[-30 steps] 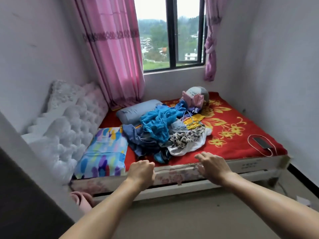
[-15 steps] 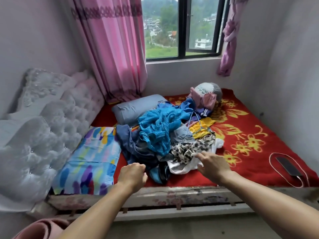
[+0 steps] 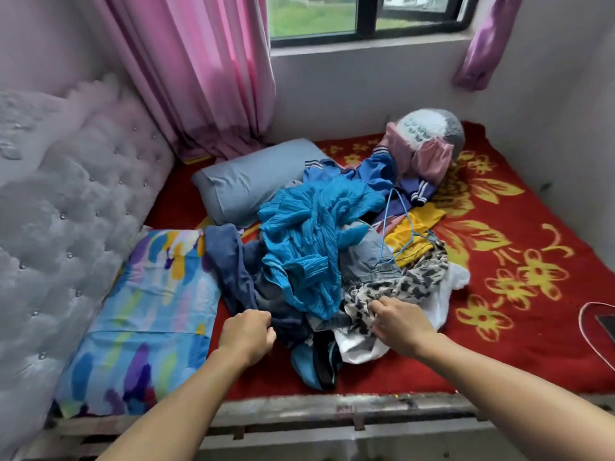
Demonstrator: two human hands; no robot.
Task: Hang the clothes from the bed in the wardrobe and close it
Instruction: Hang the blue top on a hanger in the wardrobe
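Red floral blanket (image 3: 532,261) covers the bed (image 3: 332,412), which fills the corner below the window (image 3: 366,18), with a pink curtain (image 3: 206,78) hanging at the far left and a tufted grey headboard (image 3: 66,211) along the left side. The pile of clothes (image 3: 366,261) sits in the middle of the bed, between a grey pillow (image 3: 249,181) behind it and a multicoloured pillow (image 3: 149,311) to its left.

Half a second ago both my hands were short of the pile; now the view has dropped closer and they have reached its near edge. My right hand (image 3: 402,324) was spread flat then. Now its fingers (image 3: 377,306) are curled down and pinch the leopard-print garment (image 3: 409,281), which lies over a white garment (image 3: 359,347). My left hand (image 3: 248,334) is balled in a fist as before, but it now sits against the edge of the navy garment (image 3: 233,261). I cannot tell whether any cloth is caught inside it.

On top of the pile lies a crinkled turquoise garment (image 3: 309,234). Beyond it are a blue jacket with white stripes (image 3: 376,174) and a yellow garment (image 3: 412,227). A blue wire hanger (image 3: 387,227) rests across them. The phone (image 3: 607,324) on the blanket has slid almost out of view at the right edge.
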